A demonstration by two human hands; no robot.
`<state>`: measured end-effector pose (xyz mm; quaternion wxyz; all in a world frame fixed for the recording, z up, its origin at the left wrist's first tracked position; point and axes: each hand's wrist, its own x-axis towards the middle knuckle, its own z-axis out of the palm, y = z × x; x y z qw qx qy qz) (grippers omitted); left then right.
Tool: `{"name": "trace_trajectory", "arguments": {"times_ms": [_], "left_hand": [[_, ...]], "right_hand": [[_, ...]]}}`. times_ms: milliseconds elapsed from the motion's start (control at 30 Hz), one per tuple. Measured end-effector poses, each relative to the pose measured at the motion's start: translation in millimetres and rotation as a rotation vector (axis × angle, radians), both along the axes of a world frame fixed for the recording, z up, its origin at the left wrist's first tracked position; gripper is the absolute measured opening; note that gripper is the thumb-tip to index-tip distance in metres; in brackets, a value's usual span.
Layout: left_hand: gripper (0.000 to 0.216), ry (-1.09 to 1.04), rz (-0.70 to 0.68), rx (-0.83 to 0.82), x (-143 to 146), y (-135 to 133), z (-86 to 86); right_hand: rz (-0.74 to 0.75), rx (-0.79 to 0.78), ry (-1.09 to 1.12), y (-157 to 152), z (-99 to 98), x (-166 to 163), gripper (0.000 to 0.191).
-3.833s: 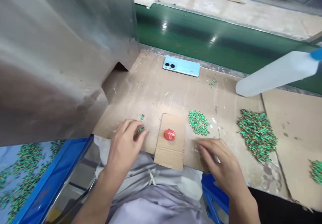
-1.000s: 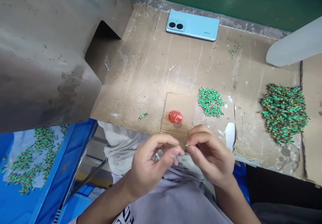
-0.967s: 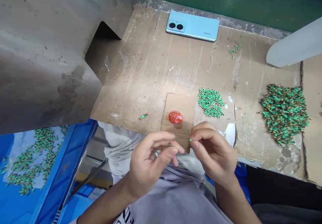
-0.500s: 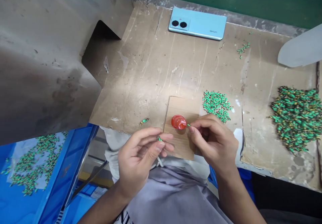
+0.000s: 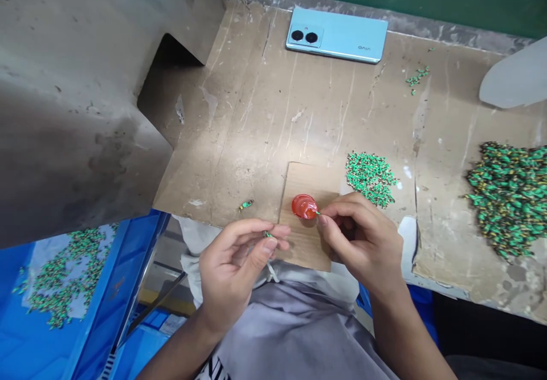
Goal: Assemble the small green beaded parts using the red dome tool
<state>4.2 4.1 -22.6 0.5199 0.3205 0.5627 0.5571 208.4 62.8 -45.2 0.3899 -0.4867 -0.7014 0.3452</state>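
Observation:
Between the thumb and fingers of my left hand (image 5: 237,263) is a small green-and-dark piece (image 5: 268,234), partly covered by the fingertips. My right hand (image 5: 363,237) pinches a tiny green piece (image 5: 317,213) at the right rim of a red cap-like dish (image 5: 304,206), which holds something glossy. Beneath the dish lies a cardboard rectangle (image 5: 303,243). To the left, one loose green-and-yellow piece (image 5: 246,204) rests on the table. A pile of tiny green pieces (image 5: 371,178) sits just beyond my right hand.
At the far right is a big heap of green, yellow and dark pieces (image 5: 513,197). A light blue phone (image 5: 342,35) lies at the back, near a white container (image 5: 515,78). Metal housing (image 5: 85,101) stands on the left, above a blue tray (image 5: 98,289) of more pieces.
The tiny piece in my right hand has shifted slightly left, closer against the red dish. My left hand keeps its pinch, almost unmoved. The view has shifted slightly.

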Motion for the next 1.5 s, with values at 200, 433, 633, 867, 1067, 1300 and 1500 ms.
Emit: {"name": "trace_trajectory", "arguments": {"times_ms": [200,433,633,867,1067,1300,1500], "left_hand": [[0.009,-0.01,-0.005,0.015,0.2,-1.1,-0.4],[0.018,0.075,-0.108,0.162,0.2,5.6,0.2],[0.013,-0.025,-0.189,0.128,4.2,5.0,8.0],[0.016,0.085,-0.245,0.234,4.9,5.2,8.4],[0.019,0.133,-0.271,0.298,5.1,2.1,6.0],[0.019,0.115,-0.283,0.308,4.2,1.0,4.4],[0.018,0.067,-0.288,0.289,3.7,0.5,2.7]], "right_hand": [[0.007,0.018,0.006,0.1,-0.1,-0.2,0.013],[-0.002,-0.009,0.095,-10.1,7.6,-0.4,0.016],[0.172,-0.209,0.268,-33.4,27.7,-7.9,0.012],[0.239,-0.302,0.333,-40.6,31.0,-10.3,0.011],[0.28,-0.323,0.322,-38.2,35.2,-8.8,0.011],[0.319,-0.337,0.281,-36.1,37.1,-7.7,0.012],[0.324,-0.35,0.273,-34.2,39.4,-6.9,0.013]]}}
